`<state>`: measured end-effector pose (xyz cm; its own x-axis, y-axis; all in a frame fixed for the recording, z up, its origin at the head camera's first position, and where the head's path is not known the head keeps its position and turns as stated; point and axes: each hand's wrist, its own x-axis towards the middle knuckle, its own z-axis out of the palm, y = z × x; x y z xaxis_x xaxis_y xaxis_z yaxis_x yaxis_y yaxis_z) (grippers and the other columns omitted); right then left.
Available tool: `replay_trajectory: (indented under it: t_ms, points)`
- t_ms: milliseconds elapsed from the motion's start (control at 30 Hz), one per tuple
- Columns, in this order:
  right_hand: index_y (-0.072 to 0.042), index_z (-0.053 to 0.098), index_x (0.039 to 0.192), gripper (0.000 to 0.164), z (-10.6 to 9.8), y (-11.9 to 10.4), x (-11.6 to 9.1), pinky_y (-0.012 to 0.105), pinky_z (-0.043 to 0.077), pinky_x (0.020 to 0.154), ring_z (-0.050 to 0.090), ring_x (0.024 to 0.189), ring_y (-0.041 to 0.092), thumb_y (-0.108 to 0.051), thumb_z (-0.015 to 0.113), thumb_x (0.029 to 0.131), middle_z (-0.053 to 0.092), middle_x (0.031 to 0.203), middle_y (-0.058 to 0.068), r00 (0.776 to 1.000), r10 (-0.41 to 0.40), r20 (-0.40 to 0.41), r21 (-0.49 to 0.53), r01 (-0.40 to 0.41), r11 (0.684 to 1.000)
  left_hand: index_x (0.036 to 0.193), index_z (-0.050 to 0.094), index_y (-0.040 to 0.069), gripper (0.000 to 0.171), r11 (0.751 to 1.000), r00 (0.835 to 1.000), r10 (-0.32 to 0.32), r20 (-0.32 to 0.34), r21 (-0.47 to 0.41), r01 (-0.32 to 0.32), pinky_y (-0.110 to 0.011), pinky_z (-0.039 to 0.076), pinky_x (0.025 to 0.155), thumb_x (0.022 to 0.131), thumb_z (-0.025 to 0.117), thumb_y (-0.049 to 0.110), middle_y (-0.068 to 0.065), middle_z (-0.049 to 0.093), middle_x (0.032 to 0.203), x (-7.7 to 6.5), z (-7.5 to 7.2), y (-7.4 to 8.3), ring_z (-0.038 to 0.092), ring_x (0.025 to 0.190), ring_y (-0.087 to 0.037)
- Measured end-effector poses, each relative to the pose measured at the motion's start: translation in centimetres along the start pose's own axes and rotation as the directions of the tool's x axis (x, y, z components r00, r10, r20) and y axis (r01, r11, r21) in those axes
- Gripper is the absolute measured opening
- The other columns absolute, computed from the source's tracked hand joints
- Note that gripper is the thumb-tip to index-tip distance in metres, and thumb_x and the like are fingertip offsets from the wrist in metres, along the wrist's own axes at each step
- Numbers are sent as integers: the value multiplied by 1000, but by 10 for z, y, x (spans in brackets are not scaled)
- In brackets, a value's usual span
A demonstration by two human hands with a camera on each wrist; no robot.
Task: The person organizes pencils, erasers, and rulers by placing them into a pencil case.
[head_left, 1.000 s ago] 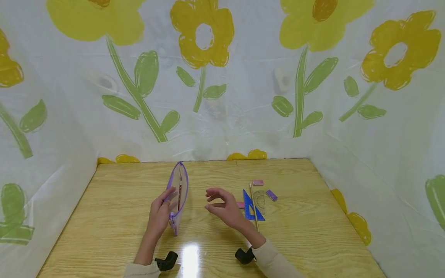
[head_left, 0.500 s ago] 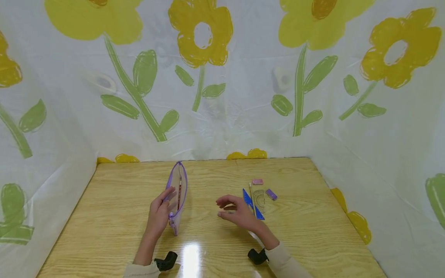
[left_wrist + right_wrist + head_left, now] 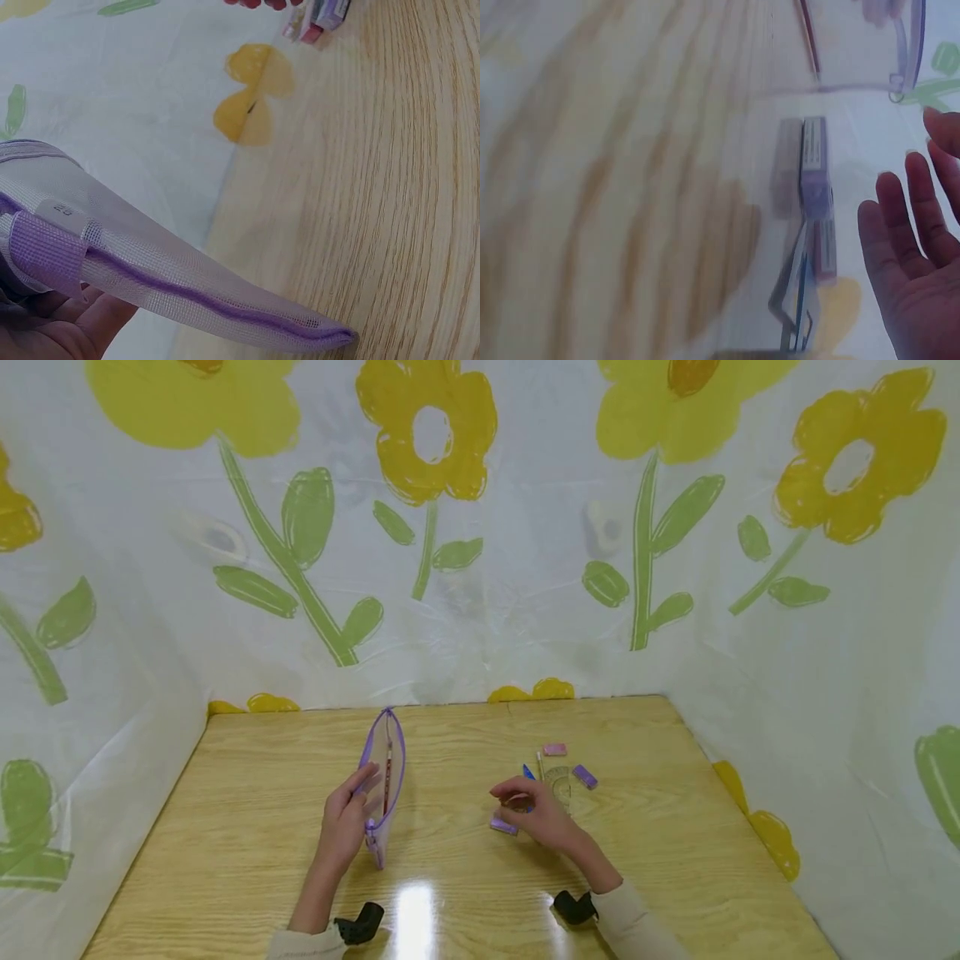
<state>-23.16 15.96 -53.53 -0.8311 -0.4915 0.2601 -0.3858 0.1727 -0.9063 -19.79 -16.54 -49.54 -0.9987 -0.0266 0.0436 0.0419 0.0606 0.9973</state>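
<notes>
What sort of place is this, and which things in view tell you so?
Probably an indoor desk-work corner: a wooden table is closed in on three sides by white sheets with yellow flowers, and school things such as a pencil case and a protractor are in view.

From the head view, your right hand (image 3: 543,815) hides most of the triangle (image 3: 528,772) and much of the yellow pencil (image 3: 540,765). Your pouch (image 3: 161,247) runs off the left wrist view; print on the purple eraser (image 3: 815,169) is unreadably blurred.

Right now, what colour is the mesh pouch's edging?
Purple; the edging shows best in the left wrist view.
</notes>
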Motion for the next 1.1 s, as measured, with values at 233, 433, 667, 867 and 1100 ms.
replay_trajectory:
  t_ms: [233,433,667,867,1100]
  points:
    - [12,64,121,31,-7,4,0,38,64,90,68,101,46,3,70,92,66,115,32,1000,-4,-22,-52,3,999,150,36,-13,50,1000,1000,6,1,13,-6,-46,44,113,102,22,-7,-28,38,157,-1,-1,0,40,144,-41]
    - [14,63,121,30,-14,4,-3,47,64,88,65,99,51,8,67,91,65,113,35,1000,14,-20,-114,-16,993,150,36,-13,51,1000,1000,14,9,12,-14,-47,44,113,102,21,-7,-28,38,157,-1,0,-1,40,144,-42]
    - [7,67,123,32,-25,5,-4,36,64,87,68,102,40,-5,71,93,68,117,24,998,60,-21,-170,-63,983,151,35,-12,50,1000,1000,18,18,16,-18,-47,44,114,103,21,-6,-27,37,157,-2,0,-1,39,144,-42]
    - [4,68,123,34,-32,9,-4,31,63,85,68,104,34,-10,73,93,67,120,21,997,72,-9,-207,-72,976,150,35,-13,50,1000,999,25,19,14,-26,-49,42,115,103,22,-6,-29,36,157,-1,0,-1,39,144,-44]
    - [3,68,124,34,-38,11,-3,46,61,93,66,111,34,-12,73,94,68,122,19,997,76,3,-291,-72,954,150,35,-14,51,999,999,38,26,17,-38,-48,43,114,102,21,-6,-30,35,157,0,1,-3,38,145,-45]
